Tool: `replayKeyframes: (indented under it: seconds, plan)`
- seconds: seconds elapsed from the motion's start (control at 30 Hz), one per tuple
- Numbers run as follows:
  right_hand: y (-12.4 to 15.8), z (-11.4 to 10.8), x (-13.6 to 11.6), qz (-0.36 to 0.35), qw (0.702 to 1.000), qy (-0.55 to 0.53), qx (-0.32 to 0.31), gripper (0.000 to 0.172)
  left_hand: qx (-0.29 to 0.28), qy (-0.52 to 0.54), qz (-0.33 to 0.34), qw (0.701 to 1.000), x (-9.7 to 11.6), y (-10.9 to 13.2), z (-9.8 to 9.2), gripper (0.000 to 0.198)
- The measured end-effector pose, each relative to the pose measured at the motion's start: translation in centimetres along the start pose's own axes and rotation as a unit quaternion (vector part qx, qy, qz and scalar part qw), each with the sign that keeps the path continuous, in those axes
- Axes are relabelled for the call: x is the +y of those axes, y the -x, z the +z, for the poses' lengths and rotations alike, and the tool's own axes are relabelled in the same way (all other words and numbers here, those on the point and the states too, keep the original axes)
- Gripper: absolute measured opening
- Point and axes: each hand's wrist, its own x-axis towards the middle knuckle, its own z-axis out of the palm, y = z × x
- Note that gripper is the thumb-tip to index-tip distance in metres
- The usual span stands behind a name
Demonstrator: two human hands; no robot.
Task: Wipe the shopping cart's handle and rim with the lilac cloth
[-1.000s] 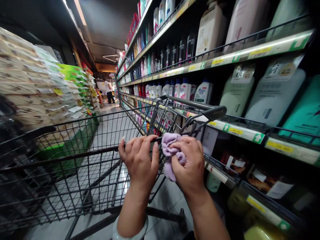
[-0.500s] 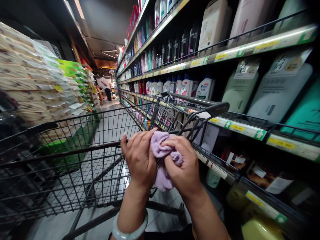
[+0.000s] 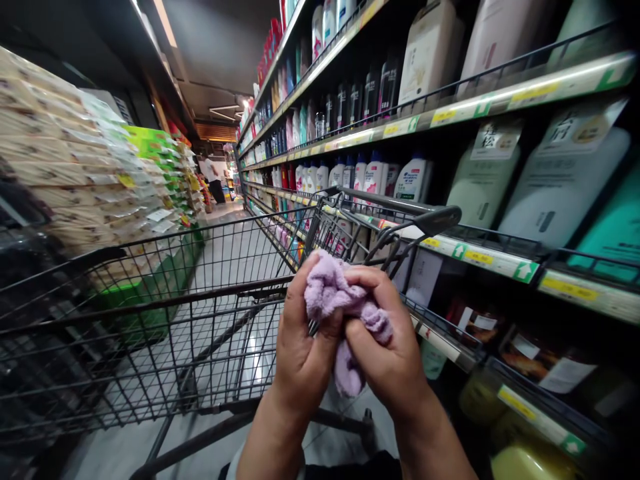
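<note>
A crumpled lilac cloth [image 3: 333,288] is bunched between my two hands, in front of the shopping cart. My left hand [image 3: 303,340] grips its left side, thumb pressed against the folds. Around the right side my right hand [image 3: 387,333] is closed, with fingers over the top and thumb below. One end of the cloth hangs down between my wrists. Just beyond my hands is the black wire shopping cart [image 3: 220,293], with its grey handle [image 3: 400,203] up to the right.
Shelves with bottles [image 3: 413,177] and price strips [image 3: 475,257] run along the right. Stacked packs of tissue-like goods [image 3: 65,153] stand on the left beside a green base [image 3: 165,293]. Far down the tiled aisle stands a person [image 3: 214,177].
My left hand has come off the cart's edge area and moved right onto the cloth. The cloth is now gathered by both hands. My right hand has shifted slightly right.
</note>
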Motion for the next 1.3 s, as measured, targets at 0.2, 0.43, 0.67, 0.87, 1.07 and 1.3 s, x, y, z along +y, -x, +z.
replayKeyframes:
  seconds: [0.2, 0.43, 0.67, 0.87, 1.07, 1.3]
  plan:
    - [-0.4, -1.5, -0.7, 0.083, 0.988, 0.003, -0.134, 0.049, 0.173, 0.032, -0.05, 0.983, 0.5, -0.4, 0.2, 0.023]
    - [-0.6, -1.4, 0.1, -0.06, 0.99, 0.124, -0.032, 0.051, 0.167, -0.107, 0.001, 0.98, 0.8, -1.3, -0.2, 0.025]
    - [-0.6, -0.1, 3.0, -0.06, 0.959, 0.268, 0.065, 0.033, 0.04, -0.343, 0.065, 0.936, -1.2, -2.1, -0.8, 0.029]
    - [-0.9, -1.2, 2.1, -0.06, 0.971, 0.19, 0.131, 0.036, 0.035, -0.327, 0.06, 0.943, -1.6, -1.9, -1.1, 0.031]
    - [0.6, 0.7, 5.8, -0.146, 0.916, 0.311, 0.207, 0.036, 0.041, -0.369, 0.081, 0.925, -2.1, -2.2, -1.2, 0.036]
    - [1.0, 2.2, 5.7, -0.141, 0.95, 0.267, 0.077, 0.019, 0.022, -0.382, 0.093, 0.919, -2.3, -2.6, -2.0, 0.029]
